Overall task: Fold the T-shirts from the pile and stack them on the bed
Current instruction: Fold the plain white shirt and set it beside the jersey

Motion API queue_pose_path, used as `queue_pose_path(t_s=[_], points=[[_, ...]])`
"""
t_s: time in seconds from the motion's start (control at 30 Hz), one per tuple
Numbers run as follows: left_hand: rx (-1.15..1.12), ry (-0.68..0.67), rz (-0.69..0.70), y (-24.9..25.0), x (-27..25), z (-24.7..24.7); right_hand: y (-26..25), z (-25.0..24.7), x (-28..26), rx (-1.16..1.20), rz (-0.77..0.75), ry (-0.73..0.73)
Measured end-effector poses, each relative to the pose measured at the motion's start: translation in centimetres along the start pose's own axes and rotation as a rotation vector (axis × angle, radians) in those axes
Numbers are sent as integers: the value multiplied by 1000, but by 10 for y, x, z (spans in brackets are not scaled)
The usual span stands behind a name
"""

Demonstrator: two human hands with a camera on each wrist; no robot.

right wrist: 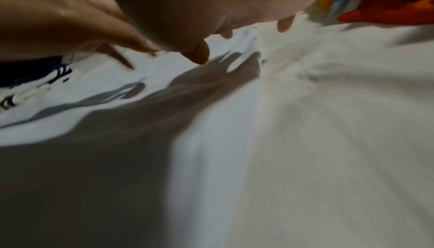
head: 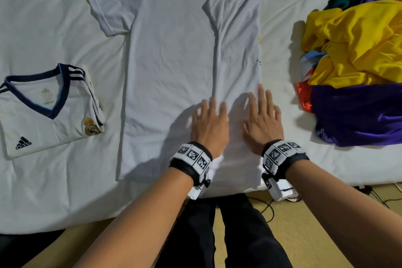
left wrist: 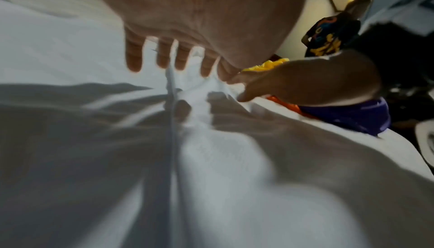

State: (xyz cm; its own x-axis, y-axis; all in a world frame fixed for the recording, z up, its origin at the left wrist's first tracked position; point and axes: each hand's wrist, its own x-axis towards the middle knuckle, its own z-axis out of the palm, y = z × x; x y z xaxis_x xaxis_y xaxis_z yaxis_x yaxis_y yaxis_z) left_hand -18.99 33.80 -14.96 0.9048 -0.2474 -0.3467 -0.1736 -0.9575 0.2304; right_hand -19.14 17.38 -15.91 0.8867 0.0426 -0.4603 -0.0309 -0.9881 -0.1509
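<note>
A plain white T-shirt [head: 174, 54] lies spread on the bed, its right side and sleeve folded inward over the body. My left hand [head: 210, 119] and right hand [head: 262, 115] hover or rest flat, fingers straight, over the folded flap near the hem. The wrist views show both palms just above the white cloth [left wrist: 211, 159], fingers [left wrist: 133, 57] spread, holding nothing. A folded white jersey with navy collar [head: 50, 113] lies at the left. The pile of unfolded shirts [head: 356, 67], yellow and purple on top, sits at the right.
The white bed sheet [head: 54, 17] surrounds the shirt. The bed's near edge runs just below my wrists, with tan floor and cables [head: 272, 209] beyond. A person [left wrist: 333, 32] stands in the background of the left wrist view.
</note>
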Motion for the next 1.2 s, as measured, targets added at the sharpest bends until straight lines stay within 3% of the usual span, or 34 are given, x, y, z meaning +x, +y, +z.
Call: queue_pose_path(t_s=[0.07, 0.17, 0.23, 0.37, 0.47, 0.57, 0.67, 0.8, 0.97, 1.2], points=[[28, -111, 149, 3, 18, 15, 3, 7, 16, -36, -131, -27], [167, -200, 228, -22, 29, 30, 20, 20, 26, -67, -158, -103], [221, -185, 216, -46, 28, 30, 31, 25, 25, -53, -119, -124], [132, -85, -9, -63, 32, 25, 31, 20, 27, -8, 51, -62], [102, -16, 137, -46, 52, 26, 21, 12, 44, -21, -23, 58], [157, -82, 239, -37, 74, 24, 17, 7, 65, -58, -140, 24], [158, -7, 146, -51, 86, 15, 22, 0, 81, -64, -70, -32], [46, 259, 115, -70, 107, -8, 20, -30, 106, -25, -35, 154], [-105, 253, -60, -68, 180, -58, 9, -79, 155, 70, -10, 315], [-164, 238, -125, -48, 278, -108, 10, -132, 241, 132, -8, 288]])
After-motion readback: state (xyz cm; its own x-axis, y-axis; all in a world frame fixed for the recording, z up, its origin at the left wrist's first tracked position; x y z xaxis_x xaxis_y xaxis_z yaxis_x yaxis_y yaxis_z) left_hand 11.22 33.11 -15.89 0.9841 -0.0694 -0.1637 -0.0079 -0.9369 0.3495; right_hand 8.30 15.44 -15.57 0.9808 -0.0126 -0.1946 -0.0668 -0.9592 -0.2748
